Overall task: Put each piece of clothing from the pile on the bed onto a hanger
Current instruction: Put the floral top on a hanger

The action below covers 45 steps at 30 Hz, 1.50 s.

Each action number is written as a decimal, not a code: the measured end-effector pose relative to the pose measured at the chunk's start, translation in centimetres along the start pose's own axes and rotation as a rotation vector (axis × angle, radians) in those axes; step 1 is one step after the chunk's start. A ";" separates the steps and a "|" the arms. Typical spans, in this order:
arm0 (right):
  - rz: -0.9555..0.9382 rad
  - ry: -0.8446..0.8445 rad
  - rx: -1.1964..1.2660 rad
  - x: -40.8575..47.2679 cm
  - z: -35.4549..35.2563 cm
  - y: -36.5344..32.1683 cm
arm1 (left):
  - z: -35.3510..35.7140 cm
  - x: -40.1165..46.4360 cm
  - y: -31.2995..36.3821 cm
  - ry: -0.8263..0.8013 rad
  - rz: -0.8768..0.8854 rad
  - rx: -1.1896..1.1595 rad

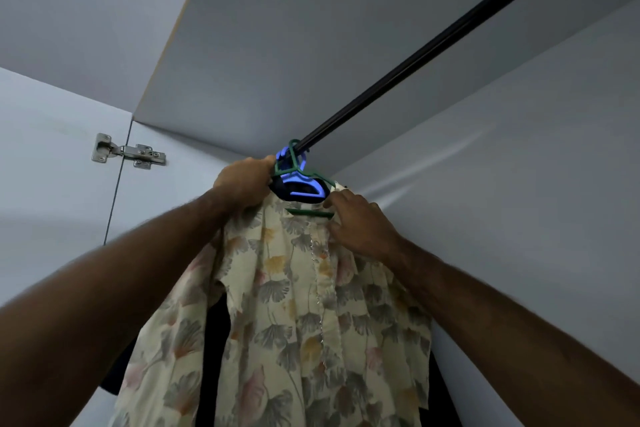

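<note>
A cream garment with a grey, pink and yellow leaf print (294, 315) hangs on a green hanger (310, 213), whose hook sits over the black wardrobe rail (433, 45). My left hand (244, 180) grips the hanger's left shoulder and the fabric just under the hook. On the other side my right hand (360, 222) holds the collar and the hanger's right shoulder, fingers curled over the cloth. Behind it a blue hanger (304, 184) carries a dark garment (218, 333), mostly hidden.
I look up into a grey wardrobe. Its top panel (311, 28) is close above the rail. The back wall (519, 166) is on the right. An open door with a metal hinge (130, 151) stands on the left.
</note>
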State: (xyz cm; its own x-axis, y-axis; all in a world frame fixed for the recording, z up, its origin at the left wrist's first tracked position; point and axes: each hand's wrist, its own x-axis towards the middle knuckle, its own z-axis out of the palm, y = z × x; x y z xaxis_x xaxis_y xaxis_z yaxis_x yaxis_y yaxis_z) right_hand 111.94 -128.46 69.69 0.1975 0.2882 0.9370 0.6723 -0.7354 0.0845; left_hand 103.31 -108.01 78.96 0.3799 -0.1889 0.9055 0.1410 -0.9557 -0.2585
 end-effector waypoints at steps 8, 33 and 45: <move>0.010 -0.061 0.064 -1.9 2.1 1.7 | 1.4 -2.5 1.8 -0.040 -0.046 -0.068; 0.822 -0.561 1.253 -28.5 12.5 7.2 | 7.3 -28.1 6.7 -0.380 1.329 0.244; 0.900 -0.162 0.521 -31.9 11.9 14.4 | 6.6 -29.1 1.8 -0.588 1.216 0.134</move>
State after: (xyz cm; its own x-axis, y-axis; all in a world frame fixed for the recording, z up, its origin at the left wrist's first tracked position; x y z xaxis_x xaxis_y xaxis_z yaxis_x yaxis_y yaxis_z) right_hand 123.76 -140.96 37.00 0.8437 -0.1264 0.5217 0.4462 -0.3750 -0.8126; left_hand 98.56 -102.78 49.94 0.6528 -0.7346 -0.1851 -0.4861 -0.2188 -0.8461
